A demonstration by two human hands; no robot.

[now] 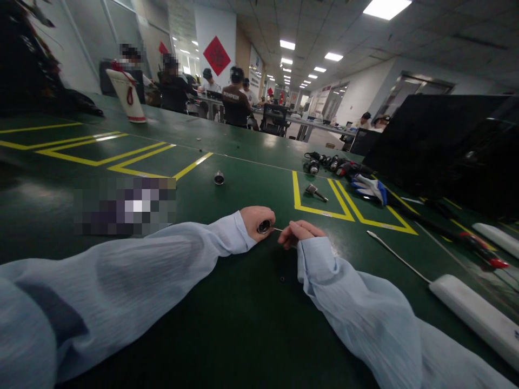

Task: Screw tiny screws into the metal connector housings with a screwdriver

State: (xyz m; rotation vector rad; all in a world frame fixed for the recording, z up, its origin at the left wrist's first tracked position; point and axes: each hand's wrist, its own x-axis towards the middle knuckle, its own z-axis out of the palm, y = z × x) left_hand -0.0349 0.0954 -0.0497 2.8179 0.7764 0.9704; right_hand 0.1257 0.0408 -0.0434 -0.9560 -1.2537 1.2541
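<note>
Left to right along the dark green desk (227,336). Left of centre, beyond the hands: a loose metal collar (219,178), round and shiny; probably small but dense, and apt to roll if nudged on its side.

Left hand (254,219): curled around a hollow metal cylinder (264,226), dark bore facing the wearer, near mid-desk. Judged stiff, hard to crush, modest in weight; smooth metal may slip, so best held around the outer wall, fingers clear of the bore.

Between hands: a thin metal rod (277,229), one end close to the cylinder. Blurred and small; whether it touches or enters the cylinder, cannot tell. Likely light, easily twisted out of line; a pinch near its right end should steer it best.

Nearer, on the desk: a tiny dark ring (283,279), likely easy to lose; fingertips only.

Right hand (300,232): fingers bunched narrow, pinching the rod's right end.

Farther right, within yellow tape: a drill chuck-like piece (316,193), likely heavier, shank the natural handle.
</note>
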